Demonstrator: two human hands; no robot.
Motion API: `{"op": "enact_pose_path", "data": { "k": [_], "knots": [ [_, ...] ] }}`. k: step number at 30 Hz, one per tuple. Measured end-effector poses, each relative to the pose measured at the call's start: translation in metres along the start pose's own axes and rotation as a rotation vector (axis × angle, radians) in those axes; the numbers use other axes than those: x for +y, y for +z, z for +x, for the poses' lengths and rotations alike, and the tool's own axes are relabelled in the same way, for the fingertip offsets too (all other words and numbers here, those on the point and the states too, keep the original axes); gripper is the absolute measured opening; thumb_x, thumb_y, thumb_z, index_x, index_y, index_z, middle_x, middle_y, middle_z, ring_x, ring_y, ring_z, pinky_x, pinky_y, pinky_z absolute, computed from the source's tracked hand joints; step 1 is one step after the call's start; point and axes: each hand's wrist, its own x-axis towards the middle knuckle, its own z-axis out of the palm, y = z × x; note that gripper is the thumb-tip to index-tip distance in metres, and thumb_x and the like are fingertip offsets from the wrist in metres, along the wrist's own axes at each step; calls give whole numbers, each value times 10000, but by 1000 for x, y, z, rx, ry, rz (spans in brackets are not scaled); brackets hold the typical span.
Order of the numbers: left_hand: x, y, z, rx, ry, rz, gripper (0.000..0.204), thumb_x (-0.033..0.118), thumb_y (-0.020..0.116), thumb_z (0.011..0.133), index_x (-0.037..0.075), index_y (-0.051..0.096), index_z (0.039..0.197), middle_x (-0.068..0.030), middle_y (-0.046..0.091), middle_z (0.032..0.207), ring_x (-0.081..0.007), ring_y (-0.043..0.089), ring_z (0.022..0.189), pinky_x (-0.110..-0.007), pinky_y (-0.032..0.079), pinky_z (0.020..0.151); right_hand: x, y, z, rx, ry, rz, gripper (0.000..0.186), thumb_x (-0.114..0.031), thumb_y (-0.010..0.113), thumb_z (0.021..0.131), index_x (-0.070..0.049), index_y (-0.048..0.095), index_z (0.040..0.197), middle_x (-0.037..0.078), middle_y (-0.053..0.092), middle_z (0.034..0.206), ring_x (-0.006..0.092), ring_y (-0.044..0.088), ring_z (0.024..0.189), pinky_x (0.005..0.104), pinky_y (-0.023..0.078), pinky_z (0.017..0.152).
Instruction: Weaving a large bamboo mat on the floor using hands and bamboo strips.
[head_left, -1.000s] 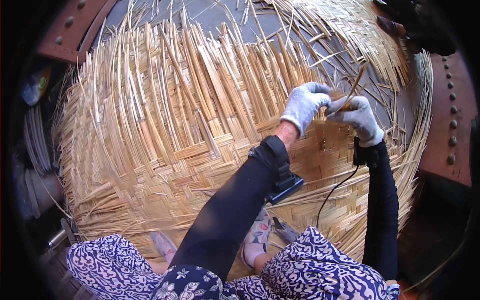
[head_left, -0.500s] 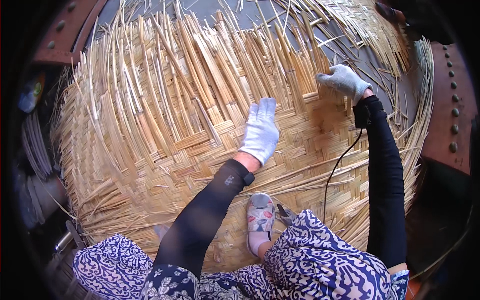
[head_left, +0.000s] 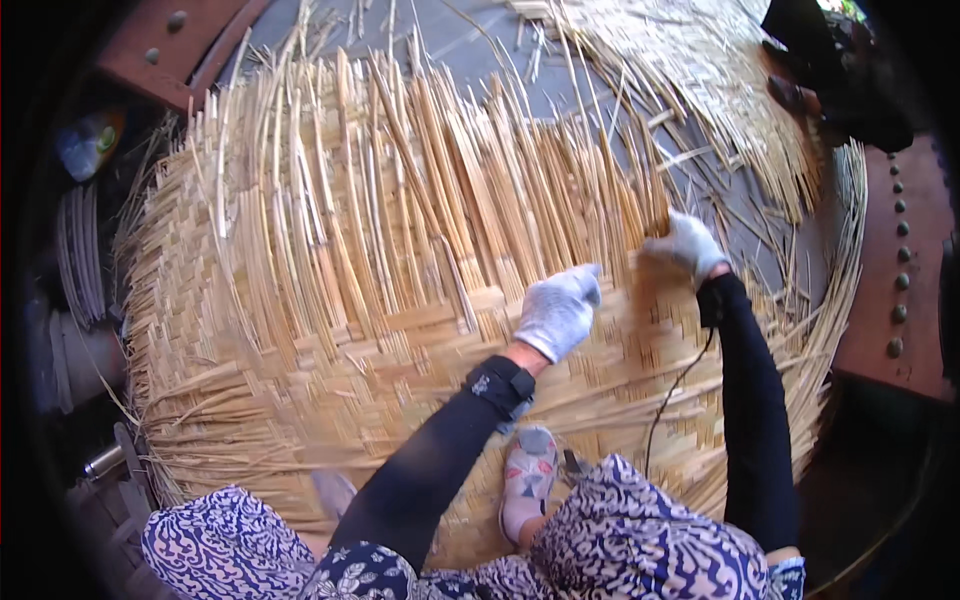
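Note:
A large mat of flat, straw-coloured split-reed strips (head_left: 400, 370) lies beneath my hands, its lower part woven and its long loose ends pointing away at the far side. My right hand (head_left: 688, 245), in a pale glove, is closed on brownish reed strips (head_left: 655, 285) near the mat's right side; they are partly blurred. My left hand (head_left: 558, 312), gloved too, sits over the weave to the left of it. Its fingers are curled together, and whatever they may hold is hidden. My shoe (head_left: 530, 465) rests on the mat's near part.
Another woven mat (head_left: 700, 70) lies at the far right, beside a person's dark-clad leg and foot (head_left: 840, 90). Studded reddish-brown boards (head_left: 893, 270) stand at the right and far left. Loose straw bits lie on the grey floor (head_left: 440, 45). A thin black cable (head_left: 672, 400) hangs from my right sleeve.
My left hand has moved right, toward my right hand, and its outstretched fingers have curled. The whole view has shifted, so the mat sits lower in the picture.

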Motion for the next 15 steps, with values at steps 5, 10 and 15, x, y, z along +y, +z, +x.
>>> {"op": "enact_pose_path", "data": {
  "k": [5,10,15],
  "knots": [
    [-15,-29,45,413,-482,-1261,497,453,493,814,79,446,1138,-153,565,993,-223,570,828,-312,474,716,-45,-20,-38,154,-31,-32,345,-271,634,697,-26,578,933,184,605,775,302,596,744,346,460,660],
    [2,-62,62,115,-404,-1465,514,404,569,785,-2,457,1078,-71,568,725,-139,561,607,-274,476,568,-44,-31,-71,230,6,-4,437,-325,647,683,-58,547,1015,169,605,841,331,579,787,402,455,679],
    [8,-89,72,402,-108,-1730,156,103,561,798,15,562,928,-61,583,718,-197,579,644,-340,505,665,-57,-26,-94,1030,-332,-361,455,-177,669,695,-66,498,1102,123,599,868,263,581,717,355,462,685]
  ]
}}
